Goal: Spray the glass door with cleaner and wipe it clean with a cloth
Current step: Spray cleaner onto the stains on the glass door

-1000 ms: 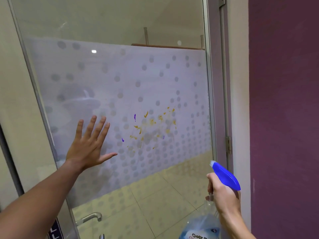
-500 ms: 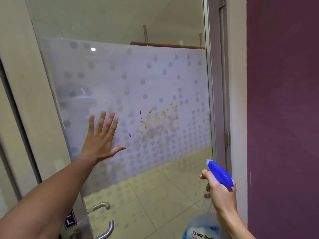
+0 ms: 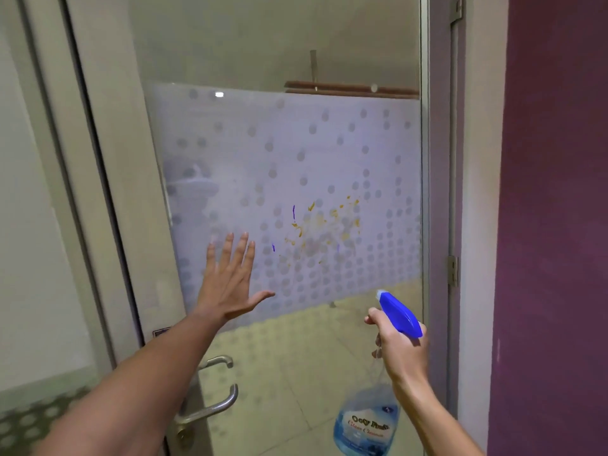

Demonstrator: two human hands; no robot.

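Note:
The glass door fills the middle of the view, with a frosted dotted band across it. Yellow and purple smears mark the band right of centre. My left hand lies flat on the glass, fingers spread, just left of the smears. My right hand grips the neck of a spray bottle with a blue trigger head and pale blue cleaner in its clear body. The nozzle points up and left at the glass, below the smears. No cloth is in view.
A metal lever handle and lock sit on the door's left edge near the bottom. The door frame runs along the left. A hinge and a purple wall stand at the right.
The view has swung left, so the door and my left hand sit further right in frame and the handle now shows. The spray bottle has risen slightly toward the glass.

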